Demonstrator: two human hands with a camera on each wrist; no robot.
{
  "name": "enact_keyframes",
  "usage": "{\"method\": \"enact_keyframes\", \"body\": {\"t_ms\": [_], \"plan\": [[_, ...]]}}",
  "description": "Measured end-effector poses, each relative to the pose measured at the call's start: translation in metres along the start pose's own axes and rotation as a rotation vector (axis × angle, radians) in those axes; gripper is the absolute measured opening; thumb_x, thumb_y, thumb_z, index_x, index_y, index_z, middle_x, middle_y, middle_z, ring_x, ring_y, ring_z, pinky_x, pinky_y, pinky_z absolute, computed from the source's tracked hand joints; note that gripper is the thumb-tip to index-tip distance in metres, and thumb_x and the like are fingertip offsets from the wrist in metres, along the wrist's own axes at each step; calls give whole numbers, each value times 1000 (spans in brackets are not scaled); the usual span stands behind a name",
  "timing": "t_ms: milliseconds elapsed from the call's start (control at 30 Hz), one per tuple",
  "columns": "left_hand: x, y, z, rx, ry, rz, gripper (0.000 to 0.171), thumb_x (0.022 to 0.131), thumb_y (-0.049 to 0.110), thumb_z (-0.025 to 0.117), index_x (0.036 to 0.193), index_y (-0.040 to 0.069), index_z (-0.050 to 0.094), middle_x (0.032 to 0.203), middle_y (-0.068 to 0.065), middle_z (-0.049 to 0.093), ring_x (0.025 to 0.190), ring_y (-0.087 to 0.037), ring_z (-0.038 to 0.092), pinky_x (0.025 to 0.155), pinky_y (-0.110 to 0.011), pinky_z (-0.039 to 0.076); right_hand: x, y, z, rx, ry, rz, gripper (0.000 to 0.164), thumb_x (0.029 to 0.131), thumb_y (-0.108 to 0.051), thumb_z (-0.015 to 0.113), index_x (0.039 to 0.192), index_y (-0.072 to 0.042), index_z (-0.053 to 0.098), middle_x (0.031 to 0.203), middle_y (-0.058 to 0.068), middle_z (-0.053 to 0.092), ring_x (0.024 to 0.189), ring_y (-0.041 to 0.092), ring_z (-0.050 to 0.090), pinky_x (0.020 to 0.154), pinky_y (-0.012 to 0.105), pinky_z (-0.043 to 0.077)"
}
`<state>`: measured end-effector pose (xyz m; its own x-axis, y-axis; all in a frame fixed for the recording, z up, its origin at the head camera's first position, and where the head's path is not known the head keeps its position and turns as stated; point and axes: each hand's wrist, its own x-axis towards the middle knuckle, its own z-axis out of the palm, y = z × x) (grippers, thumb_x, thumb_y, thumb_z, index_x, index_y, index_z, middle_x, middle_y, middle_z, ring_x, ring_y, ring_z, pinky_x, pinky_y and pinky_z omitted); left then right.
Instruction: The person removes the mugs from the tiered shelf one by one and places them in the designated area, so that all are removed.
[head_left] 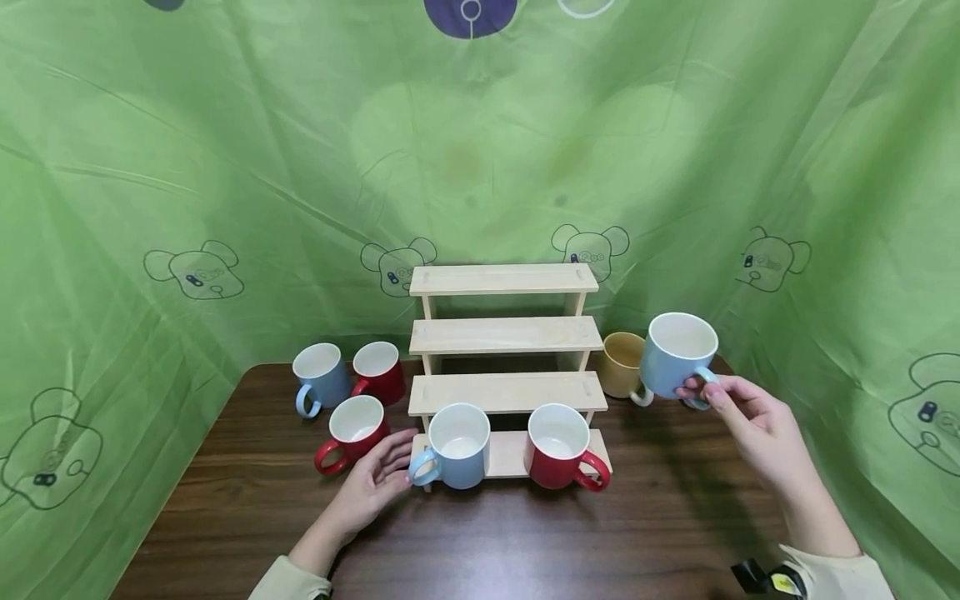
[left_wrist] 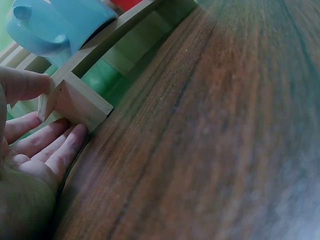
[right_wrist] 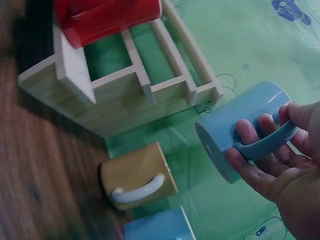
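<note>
Dark wood table (head_left: 487,542): left edge slants away from you, far edge lies close to the green cloth (head_left: 300,167). The wooden rack (head_left: 506,334), four steps, stands mid-table near that cloth. Your widest room is the stretch of wood on the near side; a narrower gap lies on the lowest step, between the standing blue mug (head_left: 463,462) at left and the red mug (head_left: 551,471) at right. Both their handles jut past the step's ends.

Left of the rack: a far blue mug (head_left: 330,387), a far red mug (head_left: 390,386), a near red mug (head_left: 366,437). Right of it: the tan mug (head_left: 618,375) and, in the right wrist view, a second blue mug (right_wrist: 160,227) beside that.

Bear outlines (head_left: 202,271) on the cloth carry small marks, too fine to read.

Your left hand (head_left: 371,492) pinches the lowest step's left end, thumb against the board, fingers spread below. Your right hand (head_left: 757,417) has the raised blue mug (head_left: 667,362) by its handle, fingers curled, above the table at far right.
</note>
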<state>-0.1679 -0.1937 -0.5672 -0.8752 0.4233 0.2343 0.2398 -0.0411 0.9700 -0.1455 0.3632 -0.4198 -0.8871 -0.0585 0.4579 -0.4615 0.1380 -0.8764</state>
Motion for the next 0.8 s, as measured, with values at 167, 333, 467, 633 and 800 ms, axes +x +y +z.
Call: {"method": "enact_keyframes", "body": {"t_ms": [167,333,467,633,800], "plan": [[-1,2,0,-3,0,-12,66,103,-5,68,161,-9,38,155,-39,50,137,-12,62,112,-23,51,-7,6,0,-21,-24,-1,18,110,11,50,119,21,62,117,6,82,110,9,77,97,16,56],[-2,1,0,2,1,-1,65,103,-5,67,161,-10,38,155,-39,49,137,-12,62,112,-23,51,-15,18,2,-29,-34,-14,18,110,12,48,120,21,60,119,7,82,114,9,76,98,17,57],[-1,0,0,4,0,15,64,103,-5,66,160,-10,38,154,-40,50,136,-11,62,111,-23,51,-25,27,7,-56,-1,-13,19,111,11,49,121,20,62,118,9,82,114,10,76,98,17,57],[0,-1,0,-17,-19,43,65,102,-9,65,159,-14,36,152,-43,50,137,-12,62,112,-23,52,-37,36,15,-44,50,8,20,111,9,49,124,21,61,120,6,82,114,9,76,97,17,57],[0,-1,1,-20,-14,47,64,102,-9,65,159,-14,37,152,-43,50,137,-11,62,112,-23,52,-47,43,19,-15,59,38,21,111,8,51,125,20,62,120,7,82,114,10,77,98,17,57]]}}
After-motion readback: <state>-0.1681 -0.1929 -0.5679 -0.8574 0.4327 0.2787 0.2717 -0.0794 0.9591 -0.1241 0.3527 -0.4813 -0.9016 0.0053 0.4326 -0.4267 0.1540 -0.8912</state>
